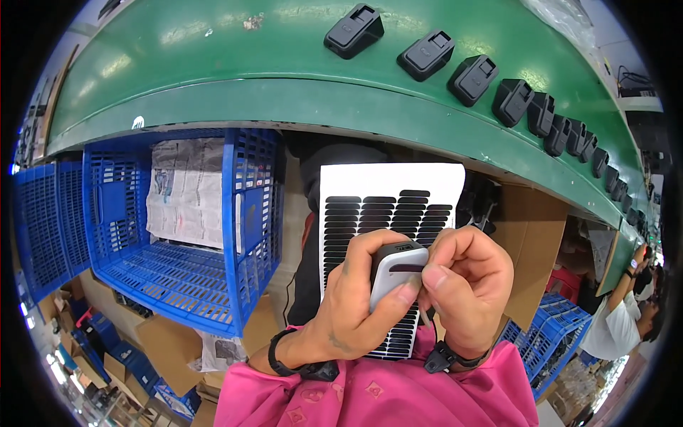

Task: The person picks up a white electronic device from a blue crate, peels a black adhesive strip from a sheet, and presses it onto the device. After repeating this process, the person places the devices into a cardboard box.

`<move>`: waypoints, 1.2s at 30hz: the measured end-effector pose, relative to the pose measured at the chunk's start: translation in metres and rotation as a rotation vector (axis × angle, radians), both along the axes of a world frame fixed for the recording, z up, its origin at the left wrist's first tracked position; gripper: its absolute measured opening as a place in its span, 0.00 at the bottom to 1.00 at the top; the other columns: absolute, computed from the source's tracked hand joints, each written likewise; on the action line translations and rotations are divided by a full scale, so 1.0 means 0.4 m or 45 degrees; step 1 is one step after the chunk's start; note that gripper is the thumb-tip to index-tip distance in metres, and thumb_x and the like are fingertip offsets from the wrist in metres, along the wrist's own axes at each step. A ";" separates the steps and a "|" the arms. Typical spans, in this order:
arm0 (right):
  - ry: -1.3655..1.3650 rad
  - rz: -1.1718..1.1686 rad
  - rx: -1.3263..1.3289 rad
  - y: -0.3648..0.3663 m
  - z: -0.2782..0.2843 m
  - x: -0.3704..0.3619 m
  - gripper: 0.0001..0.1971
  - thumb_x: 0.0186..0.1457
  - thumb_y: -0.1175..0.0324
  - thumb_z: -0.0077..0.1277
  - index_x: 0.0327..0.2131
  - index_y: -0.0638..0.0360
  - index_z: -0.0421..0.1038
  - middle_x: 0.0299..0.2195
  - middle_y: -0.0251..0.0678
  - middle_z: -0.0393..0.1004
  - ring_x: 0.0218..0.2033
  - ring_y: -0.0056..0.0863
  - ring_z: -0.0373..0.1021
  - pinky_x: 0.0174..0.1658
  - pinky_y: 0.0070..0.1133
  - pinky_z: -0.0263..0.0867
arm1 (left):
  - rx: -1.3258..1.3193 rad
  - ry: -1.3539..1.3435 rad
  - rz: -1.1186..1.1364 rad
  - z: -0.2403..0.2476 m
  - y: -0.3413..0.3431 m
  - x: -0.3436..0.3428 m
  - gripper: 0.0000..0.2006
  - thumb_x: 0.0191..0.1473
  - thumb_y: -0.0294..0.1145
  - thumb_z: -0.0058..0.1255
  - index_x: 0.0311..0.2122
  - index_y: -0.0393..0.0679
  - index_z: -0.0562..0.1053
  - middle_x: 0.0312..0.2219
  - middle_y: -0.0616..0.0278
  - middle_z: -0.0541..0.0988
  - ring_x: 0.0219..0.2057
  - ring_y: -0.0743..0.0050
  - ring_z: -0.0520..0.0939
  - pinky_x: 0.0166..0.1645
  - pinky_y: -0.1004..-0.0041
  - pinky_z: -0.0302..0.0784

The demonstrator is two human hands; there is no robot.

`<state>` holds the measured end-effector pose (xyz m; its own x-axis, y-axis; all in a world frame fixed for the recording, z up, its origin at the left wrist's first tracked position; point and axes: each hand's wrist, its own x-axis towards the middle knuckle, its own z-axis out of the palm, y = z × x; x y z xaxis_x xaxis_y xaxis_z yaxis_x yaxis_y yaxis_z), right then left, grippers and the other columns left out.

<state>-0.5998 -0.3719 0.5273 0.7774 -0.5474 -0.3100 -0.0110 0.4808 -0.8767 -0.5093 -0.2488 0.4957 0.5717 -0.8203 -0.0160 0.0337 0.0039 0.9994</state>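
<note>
My left hand [345,309] is wrapped round a small silver-and-black device [386,285], its rounded end tilted up. A narrow black sticker [405,268] lies across the device's silver face. At the right end of that strip, the thumb and forefinger of my right hand [469,285] are pinched together; its other fingers are curled in. Below both hands, on my lap, rests a white sheet [391,179] with columns of black oblong stickers, some spots on it bare white. My hands hide the sheet's middle.
On the green workbench [213,50] ahead stands a long row of black plastic units [427,55] curving off right. A blue crate [163,285] lined with newspaper is at my left. Cardboard [530,249], another blue crate [555,327] and a person in white [612,327] are at right.
</note>
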 end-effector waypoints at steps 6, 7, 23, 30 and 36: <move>0.012 -0.004 0.004 -0.002 0.003 0.000 0.04 0.51 0.80 0.52 0.31 0.69 0.68 0.23 0.31 0.72 0.21 0.09 0.65 0.24 0.09 0.60 | 0.025 -0.036 -0.007 0.000 -0.001 -0.002 0.23 0.53 0.28 0.49 0.51 0.31 0.58 0.34 0.46 0.75 0.32 0.61 0.79 0.37 0.69 0.74; 0.013 -0.004 0.004 -0.002 0.004 0.000 0.04 0.51 0.80 0.52 0.31 0.69 0.68 0.23 0.31 0.72 0.21 0.09 0.65 0.24 0.09 0.60 | 0.035 -0.038 -0.017 0.002 -0.001 -0.001 0.23 0.53 0.28 0.49 0.51 0.31 0.58 0.34 0.45 0.75 0.32 0.60 0.79 0.37 0.68 0.74; 0.033 0.009 -0.020 -0.005 0.007 0.001 0.04 0.51 0.79 0.53 0.30 0.68 0.68 0.23 0.29 0.71 0.21 0.08 0.64 0.24 0.09 0.60 | 0.063 -0.124 -0.019 0.015 -0.005 -0.001 0.22 0.53 0.28 0.49 0.50 0.30 0.58 0.33 0.43 0.75 0.29 0.56 0.80 0.34 0.67 0.75; 0.060 -0.001 -0.042 0.000 0.010 0.001 0.04 0.52 0.80 0.52 0.31 0.68 0.68 0.24 0.29 0.71 0.23 0.08 0.65 0.26 0.09 0.61 | 0.066 -0.198 0.009 0.016 -0.008 -0.005 0.23 0.53 0.28 0.49 0.50 0.29 0.58 0.32 0.43 0.76 0.29 0.54 0.81 0.34 0.67 0.75; 0.033 -0.017 -0.056 -0.001 0.008 0.003 0.04 0.52 0.80 0.51 0.31 0.68 0.67 0.24 0.29 0.72 0.24 0.08 0.66 0.26 0.09 0.62 | 0.080 -0.206 0.010 0.019 -0.014 -0.009 0.23 0.52 0.27 0.50 0.50 0.29 0.58 0.32 0.44 0.75 0.28 0.54 0.80 0.34 0.66 0.75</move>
<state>-0.5985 -0.3724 0.5306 0.7617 -0.5714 -0.3055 -0.0279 0.4421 -0.8965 -0.5129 -0.2542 0.5032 0.5773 -0.8161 0.0257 -0.1278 -0.0592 0.9900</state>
